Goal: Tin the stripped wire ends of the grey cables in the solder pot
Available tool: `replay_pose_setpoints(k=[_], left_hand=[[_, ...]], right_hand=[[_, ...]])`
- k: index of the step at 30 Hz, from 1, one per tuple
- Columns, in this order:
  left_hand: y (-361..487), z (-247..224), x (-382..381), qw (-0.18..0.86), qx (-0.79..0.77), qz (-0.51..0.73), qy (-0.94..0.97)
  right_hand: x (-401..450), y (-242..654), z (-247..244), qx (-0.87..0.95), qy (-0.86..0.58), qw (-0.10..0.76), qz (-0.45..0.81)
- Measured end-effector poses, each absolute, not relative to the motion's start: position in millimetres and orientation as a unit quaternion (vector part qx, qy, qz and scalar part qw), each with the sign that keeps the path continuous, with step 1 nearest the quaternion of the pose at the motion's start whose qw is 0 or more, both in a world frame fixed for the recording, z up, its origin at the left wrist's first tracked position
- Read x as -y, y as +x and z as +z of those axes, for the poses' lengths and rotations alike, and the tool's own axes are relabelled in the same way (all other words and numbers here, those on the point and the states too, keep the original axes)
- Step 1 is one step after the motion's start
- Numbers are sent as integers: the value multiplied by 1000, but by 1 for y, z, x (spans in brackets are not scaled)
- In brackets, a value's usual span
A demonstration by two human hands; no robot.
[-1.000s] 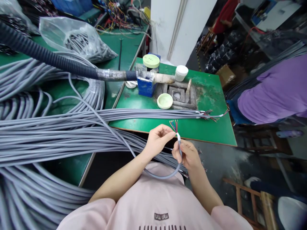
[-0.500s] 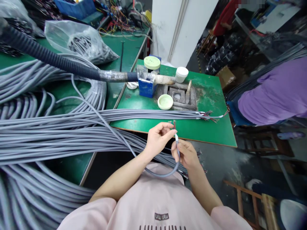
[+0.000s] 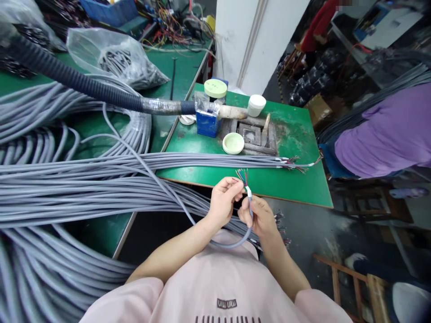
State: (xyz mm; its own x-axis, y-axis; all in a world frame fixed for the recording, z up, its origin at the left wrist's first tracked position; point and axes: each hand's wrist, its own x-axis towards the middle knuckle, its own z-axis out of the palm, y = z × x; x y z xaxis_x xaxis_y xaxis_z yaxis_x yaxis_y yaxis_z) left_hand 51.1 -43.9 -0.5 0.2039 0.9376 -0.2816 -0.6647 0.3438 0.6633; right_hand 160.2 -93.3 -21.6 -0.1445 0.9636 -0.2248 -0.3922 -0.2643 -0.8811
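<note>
Currently, one grey multicore cable [image 3: 232, 246] sits just off the near edge of the green table [image 3: 269, 188], right hand [image 3: 260, 218] clenched below its white sleeve [image 3: 248, 191], left hand [image 3: 224, 202] at the coloured cores [image 3: 241, 176], pinch unclear; steady, gentle fingers best keep cores unkinked.

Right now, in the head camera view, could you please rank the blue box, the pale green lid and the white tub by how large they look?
Largest to smallest:
1. The blue box
2. The pale green lid and the white tub, which look too alike to rank
</note>
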Motion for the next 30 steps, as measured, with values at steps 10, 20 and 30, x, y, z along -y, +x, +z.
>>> replay_pose_setpoints(k=[10,20,30], left_hand=[[51,-5,43,714,-347,556,246],[52,-6,38,704,-357,555,263],[51,3,35,756,-354,512,200]], right_hand=[[90,158,-19,322,-400,523,680],[89,158,-22,333,-429,502,673],[89,161,-27,338,-391,509,688]])
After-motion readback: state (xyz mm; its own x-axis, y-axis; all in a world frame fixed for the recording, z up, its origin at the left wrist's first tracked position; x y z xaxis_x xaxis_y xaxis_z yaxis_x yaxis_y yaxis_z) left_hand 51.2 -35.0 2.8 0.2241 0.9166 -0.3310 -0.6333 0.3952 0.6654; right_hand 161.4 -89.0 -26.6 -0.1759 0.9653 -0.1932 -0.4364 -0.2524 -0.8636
